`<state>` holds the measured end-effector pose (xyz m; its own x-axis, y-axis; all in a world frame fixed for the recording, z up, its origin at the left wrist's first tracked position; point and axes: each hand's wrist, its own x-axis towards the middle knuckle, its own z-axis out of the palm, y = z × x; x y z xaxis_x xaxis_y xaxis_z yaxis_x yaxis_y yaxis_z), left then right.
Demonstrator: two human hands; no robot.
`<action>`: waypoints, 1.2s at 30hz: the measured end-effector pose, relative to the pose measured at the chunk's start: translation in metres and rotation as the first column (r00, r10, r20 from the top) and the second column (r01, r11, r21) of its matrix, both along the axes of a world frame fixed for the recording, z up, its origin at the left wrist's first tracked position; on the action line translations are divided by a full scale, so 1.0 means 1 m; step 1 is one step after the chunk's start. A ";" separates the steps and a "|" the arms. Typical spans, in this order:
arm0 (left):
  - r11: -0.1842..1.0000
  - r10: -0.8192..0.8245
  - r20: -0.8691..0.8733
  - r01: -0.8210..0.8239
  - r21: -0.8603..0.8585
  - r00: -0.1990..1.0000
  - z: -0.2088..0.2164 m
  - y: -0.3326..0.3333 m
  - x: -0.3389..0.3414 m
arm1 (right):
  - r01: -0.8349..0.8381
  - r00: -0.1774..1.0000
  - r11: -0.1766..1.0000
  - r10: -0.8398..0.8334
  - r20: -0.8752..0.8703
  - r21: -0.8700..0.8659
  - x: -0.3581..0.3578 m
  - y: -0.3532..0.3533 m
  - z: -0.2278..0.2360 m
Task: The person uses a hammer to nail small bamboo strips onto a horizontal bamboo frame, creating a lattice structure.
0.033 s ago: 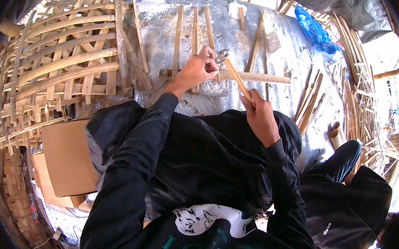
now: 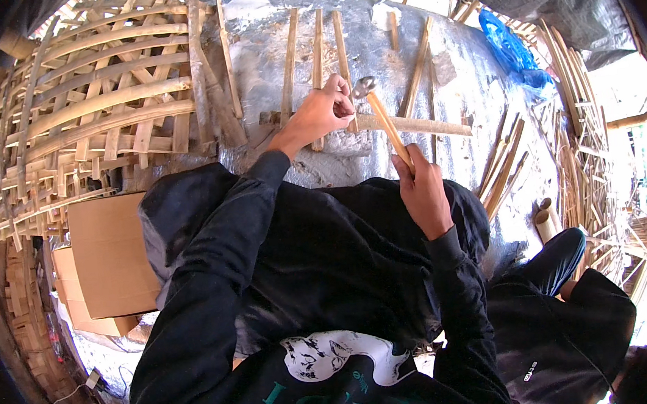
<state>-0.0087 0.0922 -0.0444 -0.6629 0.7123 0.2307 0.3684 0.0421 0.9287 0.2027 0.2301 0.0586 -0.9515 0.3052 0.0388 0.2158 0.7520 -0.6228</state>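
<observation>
Two bare hands are seen over a silvery sheet [image 2: 473, 76]. One hammer [image 2: 388, 126] is held in the right hand [image 2: 423, 194], whose fingers are clamped around the lower part of its wooden handle. The handle is tilted, with the metal head raised to the upper left, just beside the left hand [image 2: 322, 115]. The fingers of the left hand are curled in toward the thumb; whether they are fully closed, or whether something small is pinched there, cannot be told.

One bamboo bar [image 2: 435, 125] is laid crosswise near the left hand and is crossed in the view by the hammer handle. Beyond it, three narrow strips [image 2: 317, 47] are set side by side, roughly upright in the view, their lower parts partly hidden by the left hand. To their right, one slanted strip [image 2: 415, 65] and one short strip [image 2: 394, 31] are seen; to their left, one long thin strip [image 2: 228, 57] is placed.

At the left, one bamboo lattice [image 2: 112, 70] is seen, its many slats too overlapped to be counted. Two cardboard boxes [image 2: 113, 256] are stacked close together below it. At the right, one blue plastic bag [image 2: 505, 43], one loose cluster of sticks [image 2: 504, 161] and two bamboo tubes [image 2: 544, 222] are found. One other person [image 2: 562, 335], dressed in dark clothing, is partly seen at the lower right.
</observation>
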 end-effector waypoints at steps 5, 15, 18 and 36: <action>1.000 -0.020 0.039 0.020 -0.007 0.999 0.004 0.002 0.002 | -0.023 1.000 0.999 0.023 0.003 0.026 0.004 0.009 -0.012; 0.978 -0.103 -0.114 0.080 -0.193 0.988 0.017 -0.010 -0.006 | 0.024 0.999 0.999 -0.025 -0.029 -0.041 0.012 0.010 -0.019; 0.940 -0.123 -0.193 0.052 -0.338 0.974 0.013 -0.013 -0.007 | 0.054 0.997 0.997 -0.057 -0.058 -0.056 0.013 0.011 -0.046; 0.836 -0.224 -0.372 -0.019 -0.549 0.901 0.009 -0.015 0.008 | 0.351 0.887 0.934 -0.353 -0.298 -0.062 -0.040 0.059 -0.106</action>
